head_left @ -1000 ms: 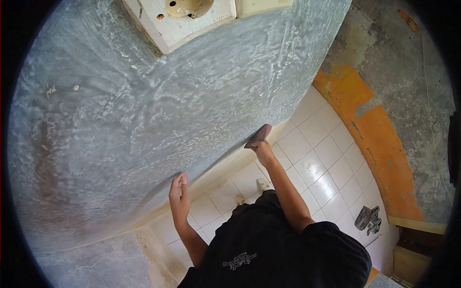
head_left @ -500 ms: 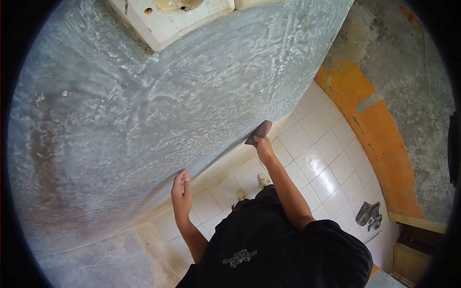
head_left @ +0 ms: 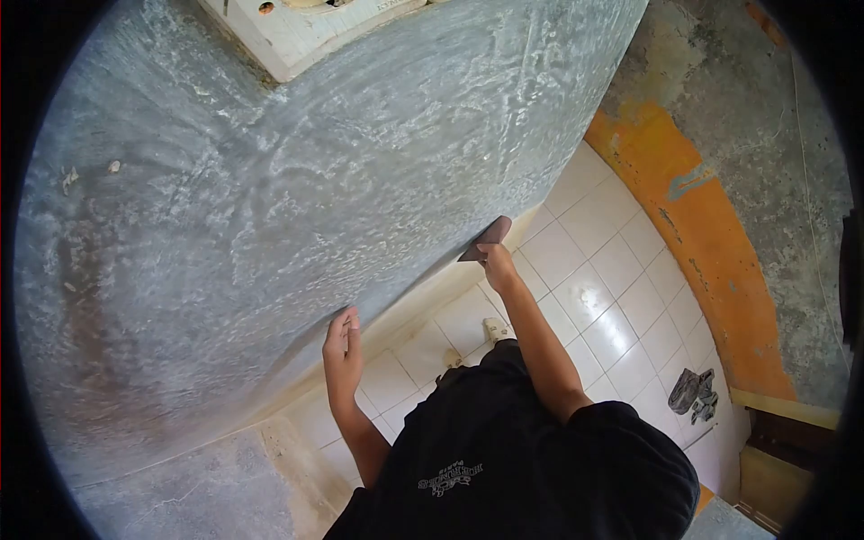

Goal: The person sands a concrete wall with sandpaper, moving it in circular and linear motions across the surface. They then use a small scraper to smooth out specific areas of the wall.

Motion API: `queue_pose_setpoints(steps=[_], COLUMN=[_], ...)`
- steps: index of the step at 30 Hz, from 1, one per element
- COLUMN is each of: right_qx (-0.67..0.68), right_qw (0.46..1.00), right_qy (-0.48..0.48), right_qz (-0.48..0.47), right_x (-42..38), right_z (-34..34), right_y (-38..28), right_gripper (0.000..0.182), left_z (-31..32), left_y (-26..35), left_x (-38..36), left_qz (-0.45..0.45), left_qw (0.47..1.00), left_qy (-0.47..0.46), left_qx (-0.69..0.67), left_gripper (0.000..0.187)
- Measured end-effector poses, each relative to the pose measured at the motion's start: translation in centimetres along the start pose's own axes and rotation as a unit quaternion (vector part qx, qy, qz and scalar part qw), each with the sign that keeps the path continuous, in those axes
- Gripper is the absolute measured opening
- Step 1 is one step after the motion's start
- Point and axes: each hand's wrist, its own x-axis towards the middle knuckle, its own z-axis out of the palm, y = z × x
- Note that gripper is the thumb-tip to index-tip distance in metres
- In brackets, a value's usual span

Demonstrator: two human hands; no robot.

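My right hand [head_left: 497,262] grips a dark brown sheet [head_left: 490,236], perhaps sandpaper, whose edge lies against the lower part of the grey, rough-plastered wall [head_left: 297,207]. Further left, my left hand [head_left: 343,335] is raised beside the same wall with its fingers extended and nothing visible in it. Its fingertips are at the wall's surface; whether they touch it I cannot tell.
A white socket plate [head_left: 297,40] is fixed at the top of the wall. Below lies a white tiled floor [head_left: 585,297] with a dark crumpled bundle [head_left: 691,392]. An orange band [head_left: 720,261] borders the grey wall at right.
The view has shifted slightly, so the socket plate sits higher in the frame. Both hands appear a little higher, and the brown sheet is still in my right hand.
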Motion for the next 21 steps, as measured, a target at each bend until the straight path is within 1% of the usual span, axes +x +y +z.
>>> queue_pose_setpoints(steps=[3,5,8,11,14,17,20,21], right_qx=[0.009,0.027,0.015,0.038,0.042,0.026,-0.015,-0.023], right_qw=[1.0,0.999,0.998,0.999,0.999,0.998,1.0,1.0], right_qy=[-0.009,-0.027,-0.037,0.004,0.027,-0.016,-0.006,-0.003], right_qz=[-0.011,-0.033,-0.039,0.004,0.002,-0.061,-0.009,0.002], right_x=[-0.7,-2.7,-2.9,0.8,-0.6,-3.8,-3.3,-2.1], right_z=[1.0,2.4,2.6,-0.3,1.3,3.8,3.2,2.4], right_y=[-0.2,-0.9,-1.3,0.4,-0.6,-1.4,-1.8,-1.2], right_gripper=[0.056,0.056,0.056,0.058,0.057,0.053,0.052,0.052], left_z=[0.0,-0.2,-0.4,0.0,-0.3,-0.3,-0.2,-0.1], left_y=[0.0,-0.2,-0.6,-0.6,0.0,-0.3,-0.5,-0.5], left_x=[-0.4,-0.5,-0.3,-0.5,-0.1,-0.1,0.1,0.1], left_qz=[0.007,0.001,-0.006,-0.016,-0.007,-0.009,-0.009,-0.008], left_qw=[0.999,1.0,1.0,0.999,1.0,1.0,0.999,0.999], left_qy=[-0.002,0.001,0.006,0.0,-0.003,0.002,0.009,0.01], left_qx=[-0.038,-0.025,-0.02,-0.028,-0.028,-0.027,-0.03,-0.032], left_gripper=[0.033,0.033,0.034,0.034,0.034,0.033,0.033,0.033])
